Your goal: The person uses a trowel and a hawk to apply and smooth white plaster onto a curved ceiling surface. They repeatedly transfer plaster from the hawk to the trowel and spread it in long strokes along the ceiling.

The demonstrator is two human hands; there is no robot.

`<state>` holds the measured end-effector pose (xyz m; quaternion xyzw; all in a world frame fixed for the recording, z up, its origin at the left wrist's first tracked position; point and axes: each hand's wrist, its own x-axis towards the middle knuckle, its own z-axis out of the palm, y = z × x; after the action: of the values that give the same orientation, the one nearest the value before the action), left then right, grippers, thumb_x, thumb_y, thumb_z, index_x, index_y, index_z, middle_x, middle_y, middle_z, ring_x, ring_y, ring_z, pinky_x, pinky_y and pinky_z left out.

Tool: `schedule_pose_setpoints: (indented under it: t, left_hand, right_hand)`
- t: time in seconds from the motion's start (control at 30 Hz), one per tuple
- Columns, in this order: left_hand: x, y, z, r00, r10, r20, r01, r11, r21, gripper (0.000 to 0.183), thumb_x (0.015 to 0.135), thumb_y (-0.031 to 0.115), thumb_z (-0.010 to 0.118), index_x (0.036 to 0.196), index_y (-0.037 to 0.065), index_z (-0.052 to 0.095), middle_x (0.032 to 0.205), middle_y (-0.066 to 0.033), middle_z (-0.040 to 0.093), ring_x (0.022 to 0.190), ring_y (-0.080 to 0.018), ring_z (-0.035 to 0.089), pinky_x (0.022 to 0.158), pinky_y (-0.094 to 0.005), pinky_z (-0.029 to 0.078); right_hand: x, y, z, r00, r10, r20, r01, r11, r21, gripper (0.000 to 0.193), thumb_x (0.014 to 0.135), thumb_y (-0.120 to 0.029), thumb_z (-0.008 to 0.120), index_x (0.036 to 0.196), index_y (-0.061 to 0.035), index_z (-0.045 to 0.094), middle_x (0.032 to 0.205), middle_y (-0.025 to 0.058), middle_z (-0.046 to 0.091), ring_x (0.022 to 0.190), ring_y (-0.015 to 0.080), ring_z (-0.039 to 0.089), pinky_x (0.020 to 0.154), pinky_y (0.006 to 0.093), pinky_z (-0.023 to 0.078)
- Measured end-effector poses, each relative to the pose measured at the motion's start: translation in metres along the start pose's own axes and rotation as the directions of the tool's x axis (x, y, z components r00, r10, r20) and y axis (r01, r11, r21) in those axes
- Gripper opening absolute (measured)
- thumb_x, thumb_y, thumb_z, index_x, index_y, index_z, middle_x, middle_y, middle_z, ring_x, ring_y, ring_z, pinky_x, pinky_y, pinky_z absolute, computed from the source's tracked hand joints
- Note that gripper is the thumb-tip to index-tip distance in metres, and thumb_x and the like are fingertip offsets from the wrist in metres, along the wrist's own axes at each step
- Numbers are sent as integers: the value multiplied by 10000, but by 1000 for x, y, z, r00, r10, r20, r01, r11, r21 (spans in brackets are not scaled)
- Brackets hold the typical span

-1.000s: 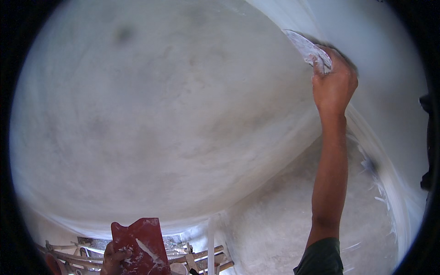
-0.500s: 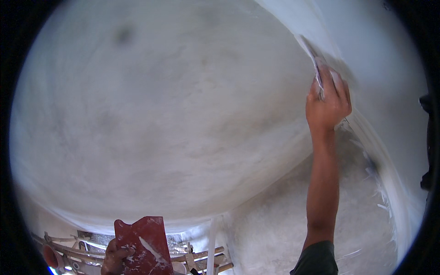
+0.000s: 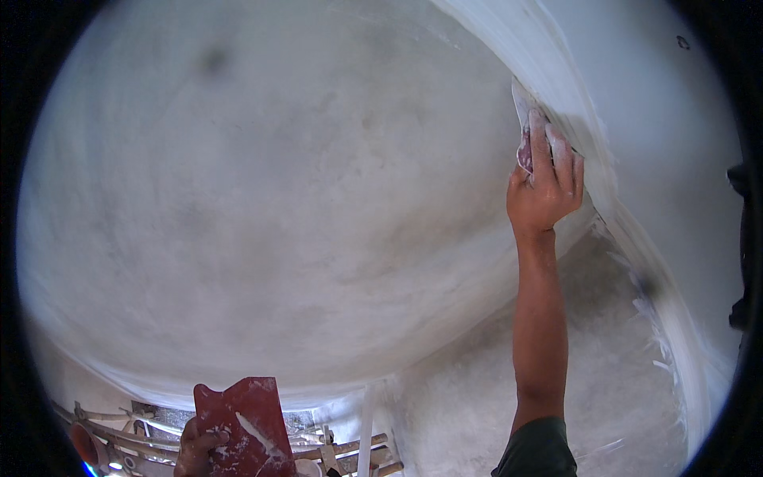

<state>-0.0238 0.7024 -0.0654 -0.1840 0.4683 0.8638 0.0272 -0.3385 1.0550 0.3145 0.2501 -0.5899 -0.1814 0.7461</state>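
Head view: right hand [image 3: 547, 179] up top right, fingers clamped round scraper [image 3: 521, 103], blade by curved seam where grey surface [image 3: 278, 207] meets pale band [image 3: 576, 103]. Left hand [image 3: 193, 451] down low, gripping red board [image 3: 238, 413] by left side, white paste [image 3: 256, 434] streaked across. Poles [image 3: 348, 447] nearby.

A: Carrier?
B: Red board [image 3: 256, 396], lower left of view. Left hand [image 3: 195, 450] grips its left side, thumb on the face.
A: Outline?
B: Upper edge uneven, dipping left of centre.
A: Load?
B: White paste [image 3: 256, 433]: one streak, slanting down to the right. Smaller white smears near the thumb and at the streak's lower end.
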Motion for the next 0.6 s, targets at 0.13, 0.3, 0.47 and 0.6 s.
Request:
schedule_pose_setpoints:
  t: [0.13, 0.3, 0.47, 0.6]
  left_hand:
    - [-1, -2, -1, 999, -12, -31, 11, 999, -43, 549, 695, 61, 644, 1230, -62, 639, 1042, -132, 743, 882, -248, 734, 814, -384, 615]
    - [-1, -4, -2, 998, -6, -66, 5, 1000, -15, 554, 694, 68, 653, 1231, -64, 636, 1027, -132, 741, 873, -252, 733, 808, -392, 615]
    - [-3, -5, -3, 993, -42, -106, 44, 999, 17, 559, 693, 71, 655, 1234, -67, 636, 1020, -129, 743, 878, -254, 733, 821, -397, 612]
    - [3, -4, -7, 998, -51, 24, 52, 997, -49, 552, 703, 57, 654, 1240, -71, 634, 1036, -132, 745, 898, -252, 732, 855, -393, 605]
  right_hand:
    - [10, 3, -12, 999, -21, -29, 21, 999, -28, 561, 686, -46, 708, 1230, -165, 770, 1147, 26, 718, 944, 242, 674, 782, 383, 524]
    - [24, 7, -42, 994, -42, -100, 52, 994, 96, 435, 793, -36, 697, 1198, -165, 788, 1086, 41, 741, 943, 253, 689, 807, 387, 535]
    - [49, 22, -58, 974, 109, 201, -177, 915, 363, 251, 812, -8, 763, 1061, -37, 764, 1037, 140, 746, 960, 333, 701, 869, 432, 539]
    - [69, 32, -48, 917, 172, 359, -274, 927, 255, 259, 832, -52, 780, 1088, -29, 755, 1060, 156, 747, 994, 362, 706, 935, 451, 530]
